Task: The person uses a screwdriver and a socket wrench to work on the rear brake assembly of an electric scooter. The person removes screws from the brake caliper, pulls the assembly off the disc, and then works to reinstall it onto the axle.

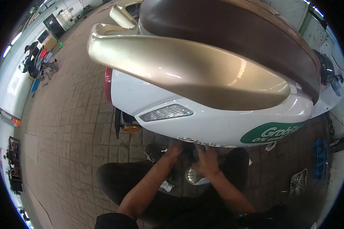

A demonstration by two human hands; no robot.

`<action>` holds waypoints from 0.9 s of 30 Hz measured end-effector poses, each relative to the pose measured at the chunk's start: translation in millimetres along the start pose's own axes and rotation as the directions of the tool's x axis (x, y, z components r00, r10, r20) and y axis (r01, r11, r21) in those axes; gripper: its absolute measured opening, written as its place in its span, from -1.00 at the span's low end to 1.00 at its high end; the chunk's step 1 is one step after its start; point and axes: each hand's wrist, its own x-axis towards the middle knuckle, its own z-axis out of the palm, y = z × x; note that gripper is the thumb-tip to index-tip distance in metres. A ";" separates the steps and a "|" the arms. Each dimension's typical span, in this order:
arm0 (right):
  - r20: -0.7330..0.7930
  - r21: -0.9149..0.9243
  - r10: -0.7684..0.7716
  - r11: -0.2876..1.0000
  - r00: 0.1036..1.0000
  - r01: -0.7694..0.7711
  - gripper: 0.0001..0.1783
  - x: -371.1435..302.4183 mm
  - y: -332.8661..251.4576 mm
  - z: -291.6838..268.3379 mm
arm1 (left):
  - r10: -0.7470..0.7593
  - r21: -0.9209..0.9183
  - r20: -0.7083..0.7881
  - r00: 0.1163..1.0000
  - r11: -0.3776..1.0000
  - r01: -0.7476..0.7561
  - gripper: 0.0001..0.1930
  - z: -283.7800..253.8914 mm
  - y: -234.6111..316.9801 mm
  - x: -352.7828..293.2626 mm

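A white scooter (214,124) with a brown seat (225,42) and a gold grab rail (187,65) fills the upper middle, close above my hands. My left hand (174,149) reaches under the lower edge of its side panel, where the fingers are hidden. Beside it, my right hand (207,162) is partly closed around a dark part in the shadow beneath the panel. What that part is cannot be made out. Just below the right hand sits a rounded silver metal piece (193,175) with slots. A crumpled whitish scrap (167,186) lies between my legs.
On the brick floor (72,152) to the right lies a metal tray (298,181), near a blue rack (320,160) by the wall. An orange turn signal (131,128) sticks out at the scooter's left. Far left, a person (33,47) is beside another motorbike (46,68).
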 end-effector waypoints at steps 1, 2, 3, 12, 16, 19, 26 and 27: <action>-0.013 0.011 -0.012 1.000 1.000 0.012 -0.18 0.5 4.5 3.1 | -0.021 0.014 -0.014 1.000 1.000 0.021 -0.66 1.5 5.0 0.6; -0.026 0.024 -0.022 0.999 0.999 0.023 -0.18 1.3 9.5 7.8 | -0.041 0.029 -0.029 0.999 0.999 0.042 -0.66 2.2 8.3 1.4; -0.039 0.037 -0.032 0.999 0.999 0.034 -0.17 1.7 13.1 10.0 | -0.074 0.017 0.000 0.997 0.997 0.074 -0.66 2.4 11.5 1.5; 0.098 0.059 -0.031 0.998 0.995 0.026 -0.23 9.7 14.1 0.9 | -0.237 -0.250 0.071 0.969 0.936 0.247 -0.55 -2.9 31.9 -4.1; 0.096 0.209 -0.001 0.978 0.995 -0.020 -0.33 6.4 20.5 3.0 | -0.184 -0.104 0.085 0.979 0.976 0.192 -0.62 -7.3 68.8 -15.7; 0.097 0.270 0.061 0.959 0.993 -0.085 -0.36 1.1 27.2 15.7 | -0.129 -0.083 0.066 0.989 0.987 0.134 -0.63 -1.8 90.1 -21.1; -0.168 0.364 0.261 0.913 0.950 -0.187 -0.54 -69.7 22.8 38.3 | -0.159 0.106 -0.028 0.987 0.981 0.161 -0.55 -7.2 47.9 -7.4; -0.139 0.324 0.252 0.925 0.958 -0.196 -0.55 -80.5 27.6 28.4 | -0.027 0.080 0.016 1.000 0.996 0.025 -0.55 -17.3 21.8 -11.7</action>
